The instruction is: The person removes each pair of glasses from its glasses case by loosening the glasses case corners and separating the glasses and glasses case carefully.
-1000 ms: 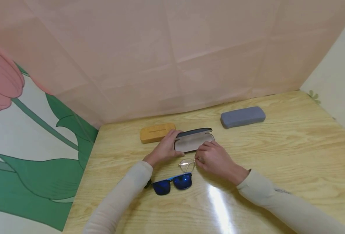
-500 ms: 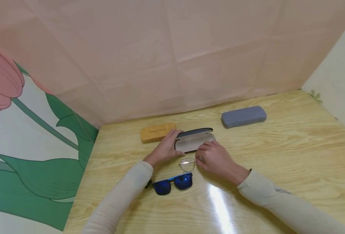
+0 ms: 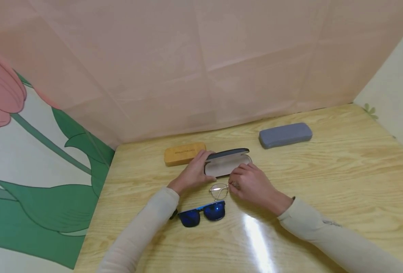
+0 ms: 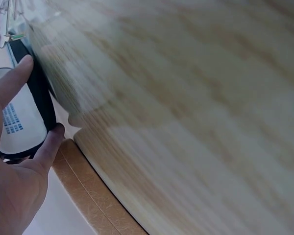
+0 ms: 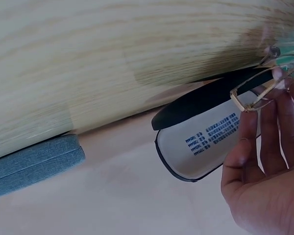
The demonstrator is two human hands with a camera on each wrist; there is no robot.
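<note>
- Two hands work at one open black case (image 3: pixel 226 163) near the middle of the table (image 3: pixel 324 182).
- Right hand (image 3: pixel 252 185): fingers (image 5: pixel 264 122) curled, pinching the thin gold frame of the clear glasses (image 3: pixel 219 190) at its right end; the right wrist view shows the frame held just beside the case's open mouth.
- Left hand (image 3: pixel 194 172): thumb and fingers (image 4: pixel 10 83) grasp the case's left end, apparently to steady it with the lid raised.
- Clear glasses: on or just above the table, directly in front of the case.
- Blue sunglasses (image 3: pixel 203 214): nearer the person, untouched.
- Tan case (image 3: pixel 184 153) lies closed, just left of the black one.
- Grey case (image 3: pixel 284 134) lies closed, well apart to the right.
</note>
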